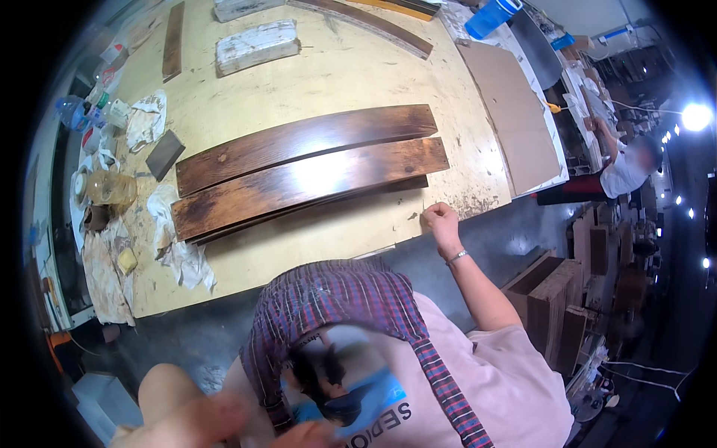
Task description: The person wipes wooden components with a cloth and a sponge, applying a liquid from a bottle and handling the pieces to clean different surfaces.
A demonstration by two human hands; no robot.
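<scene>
Glossy dark-brown stained boards lie on the worktable (358, 82): a back board (314, 142) and a front board (314, 184), side by side, with more wood beneath the front one. My right hand (442, 221), a bracelet at its wrist, is at the table's near edge, just off the boards' right end. Its fingers are curled closed; whether anything is in them is hidden. Low in the picture, in front of my shirt, my left hand (310, 434) is smeared by motion and partly cut off by the lower edge, so its fingers cannot be read.
Crumpled white cloths (183, 254), a dark sanding block (165, 155), a jar (110, 188) and bottles (72, 112) crowd the left side. A white-wrapped block (258, 46) and wood strips (373, 30) lie farther back. Cardboard (511, 112) covers the right end. Another person (627, 170) works beyond.
</scene>
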